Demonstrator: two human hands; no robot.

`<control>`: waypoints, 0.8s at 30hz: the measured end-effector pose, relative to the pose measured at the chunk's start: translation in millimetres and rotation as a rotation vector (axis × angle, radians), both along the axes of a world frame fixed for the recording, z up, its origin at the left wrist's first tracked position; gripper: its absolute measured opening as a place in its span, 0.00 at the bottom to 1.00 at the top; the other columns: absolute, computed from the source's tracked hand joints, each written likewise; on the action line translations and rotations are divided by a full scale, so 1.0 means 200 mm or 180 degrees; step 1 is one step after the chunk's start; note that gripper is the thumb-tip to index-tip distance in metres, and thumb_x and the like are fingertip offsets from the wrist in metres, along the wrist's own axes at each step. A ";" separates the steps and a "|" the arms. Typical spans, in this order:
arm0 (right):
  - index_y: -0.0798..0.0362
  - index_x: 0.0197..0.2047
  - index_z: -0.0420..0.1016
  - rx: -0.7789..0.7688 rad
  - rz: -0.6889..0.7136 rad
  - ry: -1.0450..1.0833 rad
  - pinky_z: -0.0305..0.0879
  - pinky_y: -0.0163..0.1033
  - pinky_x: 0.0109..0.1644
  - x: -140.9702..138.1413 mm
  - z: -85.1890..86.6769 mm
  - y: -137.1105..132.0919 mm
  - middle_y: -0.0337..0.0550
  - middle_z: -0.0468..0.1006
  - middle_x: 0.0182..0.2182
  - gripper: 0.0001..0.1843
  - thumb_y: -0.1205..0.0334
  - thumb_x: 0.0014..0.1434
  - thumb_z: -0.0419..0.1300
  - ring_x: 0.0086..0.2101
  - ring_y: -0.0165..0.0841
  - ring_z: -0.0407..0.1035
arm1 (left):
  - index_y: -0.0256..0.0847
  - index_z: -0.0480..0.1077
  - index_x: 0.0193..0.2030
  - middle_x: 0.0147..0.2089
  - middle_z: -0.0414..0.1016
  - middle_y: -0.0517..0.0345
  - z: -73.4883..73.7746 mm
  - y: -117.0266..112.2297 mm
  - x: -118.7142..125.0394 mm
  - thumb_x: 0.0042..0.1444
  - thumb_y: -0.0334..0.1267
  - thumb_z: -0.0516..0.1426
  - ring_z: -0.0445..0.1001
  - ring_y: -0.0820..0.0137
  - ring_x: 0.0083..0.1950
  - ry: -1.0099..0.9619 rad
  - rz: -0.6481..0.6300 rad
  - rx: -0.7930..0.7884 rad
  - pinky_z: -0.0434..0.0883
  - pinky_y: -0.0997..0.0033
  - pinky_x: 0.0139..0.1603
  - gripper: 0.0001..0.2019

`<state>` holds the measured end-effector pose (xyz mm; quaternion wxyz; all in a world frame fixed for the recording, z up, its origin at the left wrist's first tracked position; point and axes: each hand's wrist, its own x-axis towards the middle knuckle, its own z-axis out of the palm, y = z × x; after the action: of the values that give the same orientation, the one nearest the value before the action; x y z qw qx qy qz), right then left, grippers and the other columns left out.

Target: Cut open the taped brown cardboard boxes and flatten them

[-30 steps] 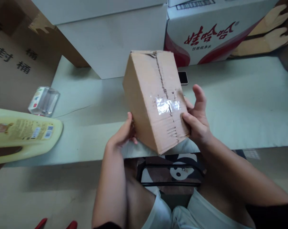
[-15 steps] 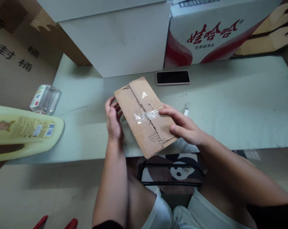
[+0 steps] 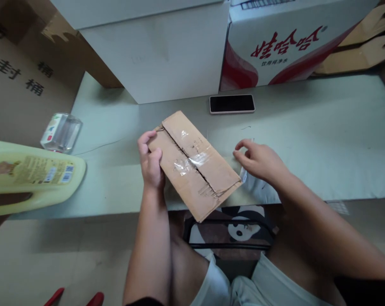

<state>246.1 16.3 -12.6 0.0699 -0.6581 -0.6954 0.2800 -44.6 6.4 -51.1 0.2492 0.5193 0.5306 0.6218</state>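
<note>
A flat brown cardboard box (image 3: 195, 187) is tilted over the front edge of the table, its lengthwise seam facing up and clear tape across the middle. My left hand (image 3: 151, 159) grips its left edge, thumb on top. My right hand (image 3: 256, 159) is off the box, just to its right, with thumb and fingertips drawn close together. Whatever those fingers hold, if anything, is hidden. Under this hand, beside the box's right corner, shows a bit of clear, shiny plastic (image 3: 243, 174).
A phone (image 3: 232, 104) lies behind the box. White cartons (image 3: 167, 59) and a red-and-white carton (image 3: 275, 55) line the back. At left are a clear plastic container (image 3: 63, 131) and a yellow jug (image 3: 52, 174). A panda-patterned item (image 3: 243, 229) sits below the table edge.
My right hand has let go of the box and moved right, covering where the small white object lay. The box has shifted slightly toward me, and my left fingers have closed on its edge.
</note>
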 end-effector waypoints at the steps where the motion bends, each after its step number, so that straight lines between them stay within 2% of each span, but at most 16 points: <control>1: 0.48 0.49 0.74 -0.0178 0.0195 -0.0268 0.52 0.42 0.31 0.00 0.00 0.00 0.41 0.77 0.24 0.17 0.49 0.64 0.53 0.28 0.40 0.69 | 0.48 0.66 0.54 0.55 0.72 0.51 0.00 0.00 0.01 0.58 0.53 0.56 0.72 0.58 0.60 -0.0046 0.0020 0.0064 0.71 0.55 0.61 0.20; 3: 0.48 0.52 0.74 -0.0309 0.0510 -0.0414 0.53 0.42 0.32 0.00 -0.01 0.00 0.44 0.81 0.29 0.19 0.49 0.65 0.52 0.31 0.42 0.71 | 0.48 0.67 0.52 0.54 0.73 0.51 0.00 0.01 0.02 0.58 0.52 0.57 0.72 0.58 0.59 -0.0156 0.0061 0.0165 0.71 0.55 0.60 0.19; 6: 0.49 0.51 0.75 -0.0201 0.0759 -0.0163 0.56 0.42 0.33 -0.01 -0.03 -0.01 0.44 0.83 0.32 0.18 0.52 0.66 0.51 0.33 0.41 0.73 | 0.48 0.66 0.52 0.54 0.73 0.51 0.00 0.01 0.03 0.58 0.52 0.57 0.72 0.59 0.57 -0.0239 0.0091 0.0180 0.71 0.56 0.59 0.18; 8: 0.49 0.51 0.76 -0.0085 0.0707 -0.0206 0.57 0.42 0.33 -0.02 -0.04 -0.01 0.45 0.83 0.34 0.18 0.52 0.66 0.51 0.35 0.41 0.74 | 0.48 0.66 0.52 0.54 0.73 0.50 0.00 0.01 0.03 0.59 0.52 0.56 0.72 0.59 0.57 -0.0245 0.0090 0.0140 0.71 0.56 0.59 0.18; 11: 0.47 0.54 0.75 -0.0066 0.0541 -0.0642 0.56 0.41 0.30 -0.01 -0.05 -0.01 0.48 0.84 0.35 0.20 0.49 0.66 0.51 0.33 0.43 0.75 | 0.48 0.66 0.53 0.53 0.73 0.50 -0.01 0.01 0.03 0.59 0.53 0.56 0.72 0.58 0.57 -0.0186 0.0115 0.0142 0.71 0.56 0.58 0.19; 13: 0.46 0.51 0.75 -0.0106 0.0479 -0.0820 0.55 0.41 0.29 -0.01 -0.06 -0.01 0.48 0.83 0.34 0.18 0.49 0.65 0.52 0.32 0.44 0.74 | 0.48 0.67 0.53 0.52 0.73 0.51 -0.01 0.01 0.03 0.59 0.54 0.57 0.72 0.59 0.56 -0.0171 0.0131 0.0159 0.71 0.57 0.56 0.20; 15: 0.47 0.48 0.76 0.0007 0.0374 -0.0691 0.55 0.41 0.29 -0.01 -0.06 -0.01 0.46 0.82 0.31 0.15 0.50 0.63 0.54 0.30 0.43 0.74 | 0.47 0.67 0.53 0.52 0.73 0.52 -0.01 0.01 0.03 0.58 0.54 0.57 0.72 0.60 0.54 -0.0203 0.0141 0.0159 0.72 0.59 0.54 0.20; 18: 0.48 0.45 0.74 0.0598 0.0009 0.0314 0.61 0.41 0.32 -0.01 -0.04 -0.03 0.42 0.81 0.29 0.12 0.53 0.61 0.57 0.28 0.38 0.74 | 0.45 0.67 0.52 0.54 0.73 0.52 0.00 0.01 0.03 0.57 0.54 0.58 0.73 0.62 0.53 -0.0186 0.0202 0.0218 0.72 0.60 0.54 0.21; 20: 0.47 0.49 0.71 0.1141 -0.0091 0.1508 0.66 0.41 0.33 -0.02 0.00 -0.04 0.42 0.82 0.34 0.14 0.52 0.62 0.57 0.29 0.36 0.74 | 0.45 0.67 0.52 0.54 0.74 0.53 0.00 0.01 0.03 0.57 0.54 0.58 0.73 0.62 0.52 -0.0144 0.0242 0.0289 0.72 0.60 0.54 0.21; 22: 0.43 0.54 0.68 0.1595 0.0001 0.2638 0.69 0.42 0.32 -0.02 0.03 -0.06 0.43 0.82 0.42 0.17 0.49 0.64 0.55 0.28 0.34 0.74 | 0.45 0.67 0.52 0.53 0.74 0.53 0.00 0.01 0.02 0.57 0.55 0.59 0.73 0.62 0.52 -0.0127 0.0246 0.0312 0.72 0.60 0.55 0.22; 24: 0.39 0.57 0.66 0.1885 0.0049 0.3290 0.69 0.42 0.28 -0.02 0.05 -0.06 0.43 0.81 0.47 0.19 0.47 0.64 0.55 0.26 0.33 0.72 | 0.45 0.67 0.52 0.53 0.74 0.52 0.00 0.01 0.02 0.57 0.55 0.59 0.73 0.63 0.51 -0.0127 0.0239 0.0289 0.72 0.60 0.54 0.22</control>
<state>241.9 3.9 -2.0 0.5779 -0.3840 -0.6244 0.3586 -41.0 8.7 -51.3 0.2124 0.4973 0.5158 0.6644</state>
